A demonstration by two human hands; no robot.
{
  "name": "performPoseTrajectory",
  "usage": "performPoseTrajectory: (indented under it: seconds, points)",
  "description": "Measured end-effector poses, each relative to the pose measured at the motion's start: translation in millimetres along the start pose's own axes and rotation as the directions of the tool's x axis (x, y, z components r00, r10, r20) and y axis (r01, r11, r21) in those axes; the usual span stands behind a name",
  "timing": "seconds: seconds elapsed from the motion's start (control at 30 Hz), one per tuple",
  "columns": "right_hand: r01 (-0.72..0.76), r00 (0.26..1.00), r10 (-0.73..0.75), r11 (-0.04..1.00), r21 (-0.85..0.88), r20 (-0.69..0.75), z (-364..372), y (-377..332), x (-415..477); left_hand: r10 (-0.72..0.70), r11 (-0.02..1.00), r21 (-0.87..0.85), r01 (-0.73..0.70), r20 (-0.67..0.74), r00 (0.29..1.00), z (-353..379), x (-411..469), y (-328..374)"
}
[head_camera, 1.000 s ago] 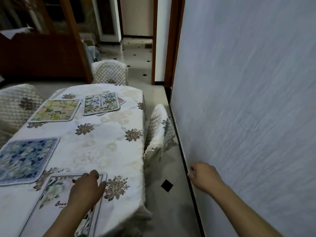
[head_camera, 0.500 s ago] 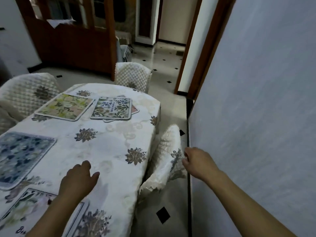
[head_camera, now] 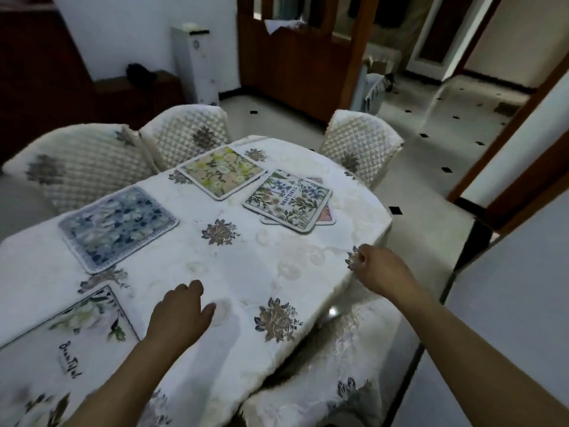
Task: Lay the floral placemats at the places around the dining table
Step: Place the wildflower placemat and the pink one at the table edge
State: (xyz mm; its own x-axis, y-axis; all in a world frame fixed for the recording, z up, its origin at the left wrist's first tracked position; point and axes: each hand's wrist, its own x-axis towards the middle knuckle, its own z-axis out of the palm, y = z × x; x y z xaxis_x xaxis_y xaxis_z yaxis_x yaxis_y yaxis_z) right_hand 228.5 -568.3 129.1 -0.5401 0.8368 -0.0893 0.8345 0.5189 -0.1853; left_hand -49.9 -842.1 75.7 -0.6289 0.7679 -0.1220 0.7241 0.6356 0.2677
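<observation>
Several floral placemats lie on the white-clothed dining table (head_camera: 246, 266). A white mat with "Beautiful" lettering (head_camera: 61, 343) lies at the near left. A blue one (head_camera: 118, 226) lies further along the left side, a yellow-green one (head_camera: 222, 171) beyond it. A green-and-blue "BEAUTIFUL" mat (head_camera: 289, 199) lies on top of a pink mat (head_camera: 327, 215) near the far end. My left hand (head_camera: 181, 312) rests palm down on the cloth, holding nothing. My right hand (head_camera: 380, 271) hovers at the table's right edge, fingers curled, apparently with nothing in it.
Quilted white chairs stand at the left (head_camera: 83, 167), far left (head_camera: 187, 137) and far end (head_camera: 360, 146). Another covered chair (head_camera: 345, 359) is tucked under the right edge below my right arm. A grey wall (head_camera: 508, 303) runs close along the right. Wooden partition (head_camera: 298, 57) behind.
My view has swung left and forward along the table. My left hand came off the near white mat onto bare cloth. My right hand moved from the wall side to the table's right edge.
</observation>
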Motion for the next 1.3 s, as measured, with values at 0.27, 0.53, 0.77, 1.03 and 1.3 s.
performPoseTrajectory:
  seconds: [0.27, 0.53, 0.77, 1.03, 1.3]
  points:
    - [0.241, 0.967, -0.234, 0.968, -0.068, 0.101, 0, 20, 129, -0.268, 0.963, -0.029, 0.267, -0.054, 0.962, 28, -12, 58]
    - [0.281, 0.957, -0.27, 0.954, -0.104, 0.107, -3, 47, 206, -0.2, 0.978, -0.08, 0.192, -0.11, 0.974, 40, 75, 113]
    - [0.329, 0.934, -0.306, 0.938, -0.111, 0.187, 24, 85, 302, -0.216, 0.972, -0.113, 0.205, -0.092, 0.972, 68, 165, 175]
    - [0.44, 0.851, -0.423, 0.898, 0.018, 0.312, 77, 121, 459, -0.595, 0.693, -0.46, 0.555, 0.069, 0.801, 137, 281, 250]
    - [0.359, 0.832, -0.389, 0.921, 0.151, 0.395, 113, 128, 542, -0.732, 0.038, -0.743, 0.668, 0.434, 0.525, 174, 347, 284]
